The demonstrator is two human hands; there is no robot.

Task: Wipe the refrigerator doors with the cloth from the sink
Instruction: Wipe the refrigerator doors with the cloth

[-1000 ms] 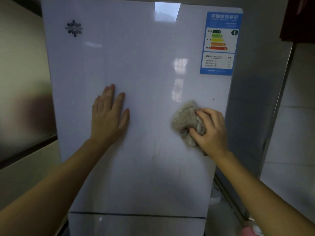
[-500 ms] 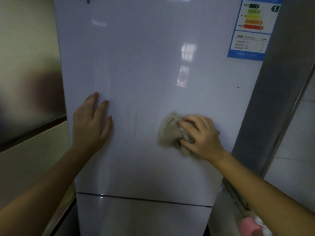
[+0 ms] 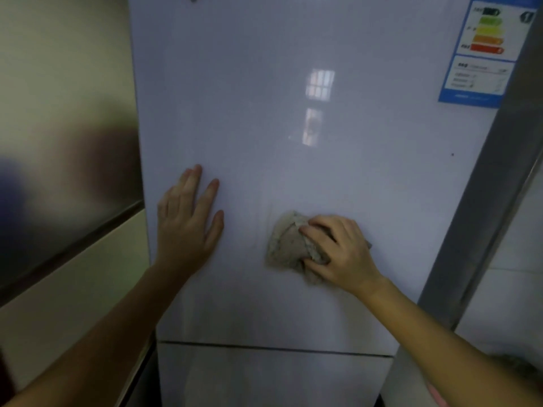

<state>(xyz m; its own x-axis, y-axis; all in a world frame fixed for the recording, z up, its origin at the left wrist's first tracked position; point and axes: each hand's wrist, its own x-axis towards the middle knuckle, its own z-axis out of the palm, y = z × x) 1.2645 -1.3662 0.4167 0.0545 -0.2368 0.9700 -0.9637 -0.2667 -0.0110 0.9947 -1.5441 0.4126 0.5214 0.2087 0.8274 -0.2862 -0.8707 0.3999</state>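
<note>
The glossy white upper refrigerator door point(image 3: 293, 127) fills the middle of the view. My right hand point(image 3: 338, 251) presses a crumpled beige cloth point(image 3: 286, 246) against the lower part of that door, right of centre. My left hand point(image 3: 188, 221) lies flat on the door near its left edge, fingers spread and pointing up, holding nothing. A dark seam separates the upper door from the lower door point(image 3: 273, 377) beneath it.
An energy label point(image 3: 484, 54) is stuck at the door's top right. The refrigerator's grey side panel point(image 3: 482, 201) runs down the right, with white tiled wall point(image 3: 517, 259) beyond. A cream wall point(image 3: 58, 113) with a dark horizontal strip stands to the left.
My right hand has slid the cloth down and to the left across the upper door. My left hand stays flat on the door. The view has tilted lower and shifted left.
</note>
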